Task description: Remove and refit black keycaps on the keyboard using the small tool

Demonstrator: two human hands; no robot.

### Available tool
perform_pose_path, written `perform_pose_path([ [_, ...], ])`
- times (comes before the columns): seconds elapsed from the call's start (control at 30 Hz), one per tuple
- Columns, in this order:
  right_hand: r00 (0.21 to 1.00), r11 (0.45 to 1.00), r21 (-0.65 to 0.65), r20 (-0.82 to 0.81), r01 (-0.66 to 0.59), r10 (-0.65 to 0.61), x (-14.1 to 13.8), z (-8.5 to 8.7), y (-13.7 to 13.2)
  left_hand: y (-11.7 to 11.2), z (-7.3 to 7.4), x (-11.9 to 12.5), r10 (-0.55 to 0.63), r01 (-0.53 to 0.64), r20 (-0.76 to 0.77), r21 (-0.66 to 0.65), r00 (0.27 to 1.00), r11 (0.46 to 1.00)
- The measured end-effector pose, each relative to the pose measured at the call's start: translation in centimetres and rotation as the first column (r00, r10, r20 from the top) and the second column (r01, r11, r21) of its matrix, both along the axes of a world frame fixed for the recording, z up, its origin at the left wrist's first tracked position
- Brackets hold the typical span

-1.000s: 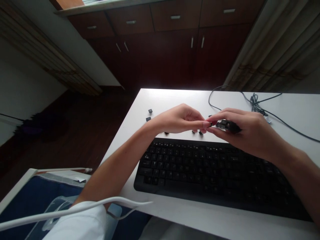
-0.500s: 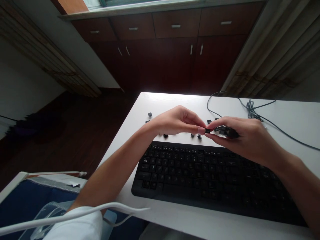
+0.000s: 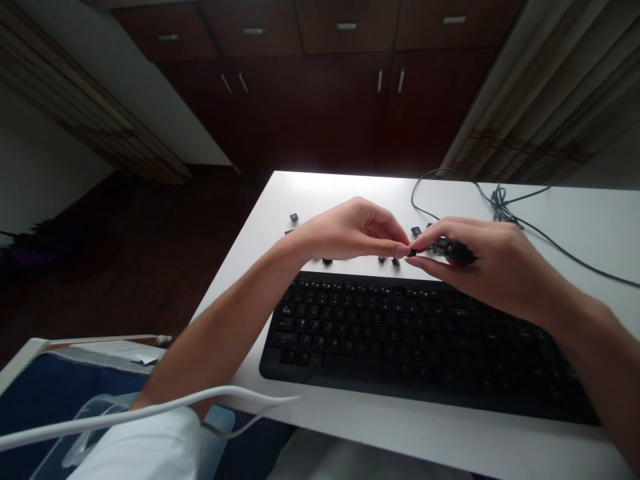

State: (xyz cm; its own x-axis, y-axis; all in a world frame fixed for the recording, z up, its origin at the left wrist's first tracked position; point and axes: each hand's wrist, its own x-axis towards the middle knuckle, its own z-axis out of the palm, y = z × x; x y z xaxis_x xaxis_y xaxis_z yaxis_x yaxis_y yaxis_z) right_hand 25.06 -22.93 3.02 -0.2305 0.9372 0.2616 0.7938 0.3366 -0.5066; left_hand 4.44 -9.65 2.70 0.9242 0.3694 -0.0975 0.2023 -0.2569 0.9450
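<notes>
My left hand (image 3: pixel 355 230) and my right hand (image 3: pixel 480 263) meet fingertip to fingertip above the top edge of a black keyboard (image 3: pixel 415 340). Between the pinched fingertips of both sits a small black keycap (image 3: pixel 412 253). My right hand also cups several more black keycaps (image 3: pixel 453 250) in its curled fingers. Loose keycaps lie on the white desk (image 3: pixel 325 193) beyond the keyboard: two at the far left (image 3: pixel 293 217), others (image 3: pixel 395 261) just under my hands.
A black cable (image 3: pixel 500 200) loops across the desk's far right. Dark wooden cabinets (image 3: pixel 350 80) stand behind the desk, and a curtain (image 3: pixel 560 100) hangs at the right. A white cord (image 3: pixel 150 413) and blue fabric (image 3: pixel 50 400) lie near my lap at lower left.
Both hands have stayed pinched together on the keycap, with small finger shifts. The view tilted down slightly.
</notes>
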Motion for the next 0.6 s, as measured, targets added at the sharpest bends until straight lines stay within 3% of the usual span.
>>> perform_pose_path([
  [0.6, 0.998, 1.000, -0.025, 0.059, -0.002, 0.003, -0.28, 0.29, -0.50, -0.07, 0.07, -0.10, -0.048, 0.045, -0.069, -0.033, 0.996, 0.998],
])
